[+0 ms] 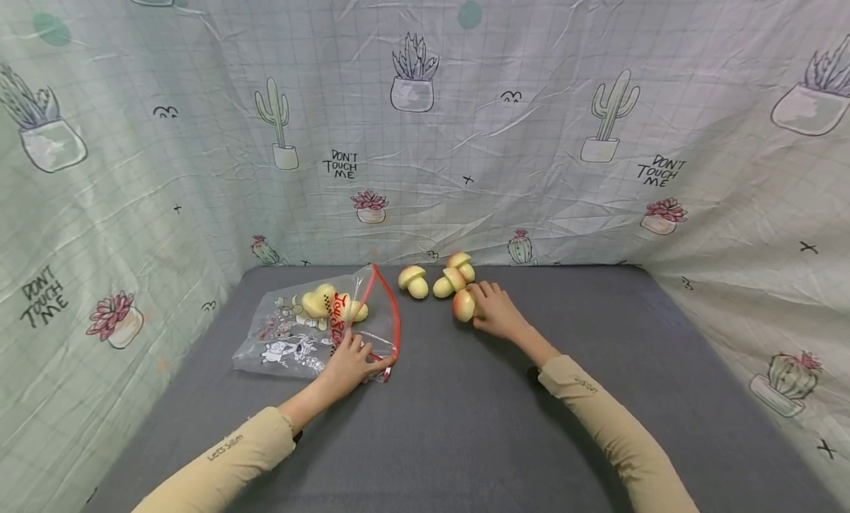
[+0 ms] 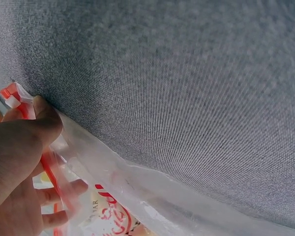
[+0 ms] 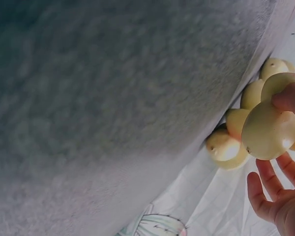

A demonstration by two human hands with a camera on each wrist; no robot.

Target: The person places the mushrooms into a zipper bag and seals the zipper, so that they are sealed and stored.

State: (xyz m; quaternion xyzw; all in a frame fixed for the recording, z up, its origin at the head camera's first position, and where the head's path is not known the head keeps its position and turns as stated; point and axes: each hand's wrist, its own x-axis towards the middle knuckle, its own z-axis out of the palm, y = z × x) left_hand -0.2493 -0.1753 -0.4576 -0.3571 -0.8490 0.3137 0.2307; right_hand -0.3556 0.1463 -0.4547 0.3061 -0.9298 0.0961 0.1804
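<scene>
A clear zip bag [image 1: 302, 336] with a red zip strip and cartoon print lies on the grey table [image 1: 465, 417], with yellow toy pieces inside. My left hand [image 1: 348, 362] pinches the bag's red-edged mouth [image 2: 19, 105] between thumb and fingers. My right hand [image 1: 494, 310] curls round a yellow-and-red toy mushroom [image 1: 463, 305], seen close in the right wrist view as the mushroom [image 3: 270, 130]. Three more toy mushrooms [image 1: 438, 277] lie just behind it near the back cloth.
A cactus-print cloth [image 1: 425, 129] hangs behind and on both sides of the grey table. Bare grey surface [image 1: 598, 328] stretches to the right and toward the front edge.
</scene>
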